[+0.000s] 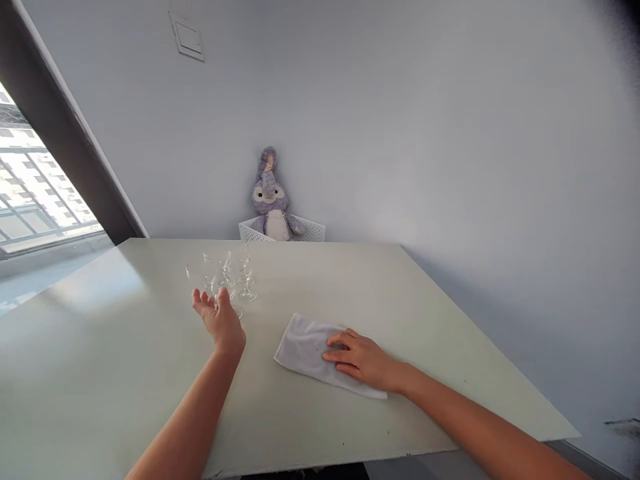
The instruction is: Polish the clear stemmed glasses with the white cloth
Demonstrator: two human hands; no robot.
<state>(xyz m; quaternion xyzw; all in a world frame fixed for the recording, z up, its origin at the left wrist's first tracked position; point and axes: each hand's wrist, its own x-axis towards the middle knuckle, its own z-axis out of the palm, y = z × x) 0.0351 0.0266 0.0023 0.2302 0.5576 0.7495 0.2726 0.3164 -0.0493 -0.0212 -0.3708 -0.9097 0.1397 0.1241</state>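
Note:
Several clear stemmed glasses (247, 293) stand grouped on the left half of the table. My left hand (220, 321) is just in front of them, palm turned up, with thumb and fingers apart. Whether a fingertip touches the nearest glass, I cannot tell, because the clear glass is hard to make out. A white cloth (305, 347) lies folded flat on the table to the right of that hand. Over the cloth's right part rests my right hand (363, 360), palm down, fingers spread and loosely bent.
The pale table (420, 313) reaches towards the wall, its front edge close to me. Behind its far edge, a purple plush toy (277, 223) sits in a white perforated basket (314, 231). A window with a dark frame (65, 113) is at the left.

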